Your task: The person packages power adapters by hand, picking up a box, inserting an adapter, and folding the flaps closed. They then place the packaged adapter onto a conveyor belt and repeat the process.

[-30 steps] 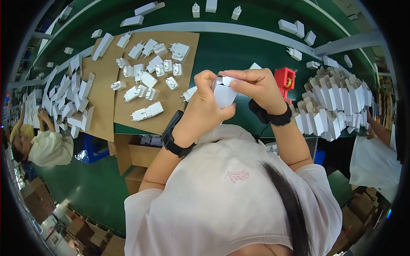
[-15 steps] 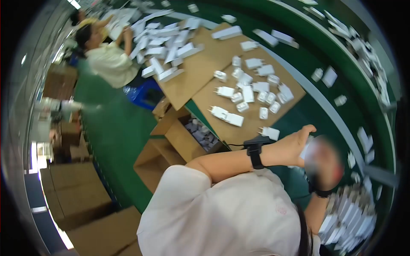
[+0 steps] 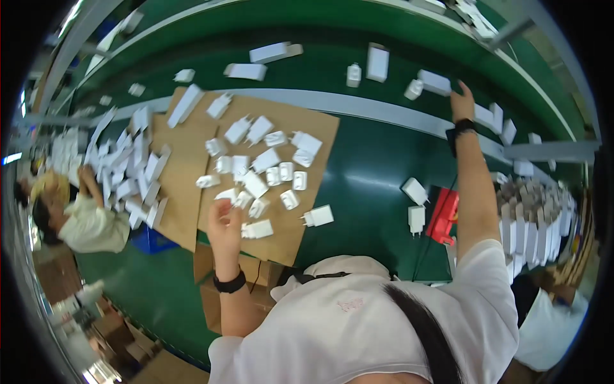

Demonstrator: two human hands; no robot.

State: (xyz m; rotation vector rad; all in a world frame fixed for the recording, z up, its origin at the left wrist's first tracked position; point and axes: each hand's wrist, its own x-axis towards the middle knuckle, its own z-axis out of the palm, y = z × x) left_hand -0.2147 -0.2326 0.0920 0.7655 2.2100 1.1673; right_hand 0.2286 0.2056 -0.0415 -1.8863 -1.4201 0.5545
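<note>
My left hand (image 3: 225, 225) is low over the near edge of a brown cardboard sheet (image 3: 281, 246), its fingers loosely curled and apart, with nothing visible in them. Just right of it lies a white plug charger (image 3: 258, 229); whether they touch is hard to tell. Several more chargers (image 3: 254, 184) are scattered on the sheet beyond. My right arm stretches far forward over the green conveyor belt. There my right hand (image 3: 462, 104) has its fingers spread, beside a small white box (image 3: 435, 82) and a white charger (image 3: 414, 89).
A red tool-like object (image 3: 444, 216) lies on the green table near two loose chargers (image 3: 416, 219). Stacked narrow boxes (image 3: 524, 224) stand at right. On the left, a pile of white boxes (image 3: 131, 166) lies before a seated co-worker (image 3: 89, 221). A grey rail (image 3: 384, 115) borders the belt.
My view has turned to the right. My hands, close together before, are now far apart: the left over the chargers, the right out over the belt. The white thing between them is no longer there.
</note>
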